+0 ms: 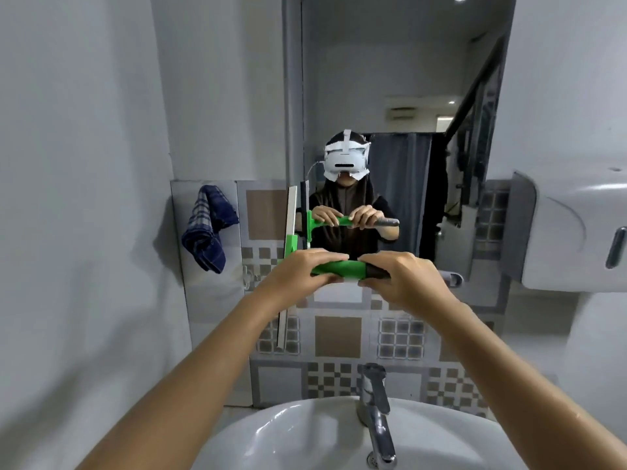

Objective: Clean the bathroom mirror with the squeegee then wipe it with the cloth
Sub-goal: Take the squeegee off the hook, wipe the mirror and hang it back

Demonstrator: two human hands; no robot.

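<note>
A green squeegee (342,269) is held level in front of the mirror (400,79). Its long blade stands upright at the mirror's left edge, by the frame. My left hand (300,271) grips the green handle near the blade. My right hand (398,278) grips the dark rear end of the handle. A blue checked cloth (208,227) hangs on the wall to the left of the mirror. The mirror reflects a person in a white headset holding the same squeegee.
A white sink (271,435) with a chrome tap (375,408) lies below my arms. Patterned tiles (337,337) cover the wall under the mirror. A white paper dispenser (570,232) juts out on the right wall. A small hook (249,278) sits under the cloth.
</note>
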